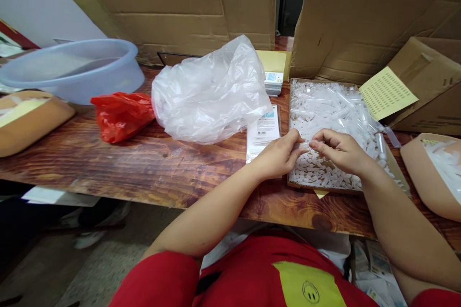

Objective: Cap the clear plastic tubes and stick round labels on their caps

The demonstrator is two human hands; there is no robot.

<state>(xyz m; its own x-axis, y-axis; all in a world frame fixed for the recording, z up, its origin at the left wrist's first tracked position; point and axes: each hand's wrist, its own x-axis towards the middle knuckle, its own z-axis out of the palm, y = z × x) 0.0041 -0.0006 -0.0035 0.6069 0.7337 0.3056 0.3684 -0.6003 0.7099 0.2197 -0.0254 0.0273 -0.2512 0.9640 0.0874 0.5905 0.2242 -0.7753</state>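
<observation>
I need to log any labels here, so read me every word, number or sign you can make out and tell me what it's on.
No text can be read.
Flat packet beside the left hand: printed label, too small to read.
Stack of packets behind it: blue and white print, blurred.
Yellow sheet on the cardboard box: rows of tiny marks, unreadable.
Red shirt: yellow patch with a smiley face sign, no words.

There is one view only, from the camera on my head. It looks forward and down across the wooden table (118, 163), close enough that my forearms and red shirt (252, 273) fill the lower part. Cardboard boxes (187, 5) close off the far side, and the floor (90, 259) shows below the table's near edge.
</observation>
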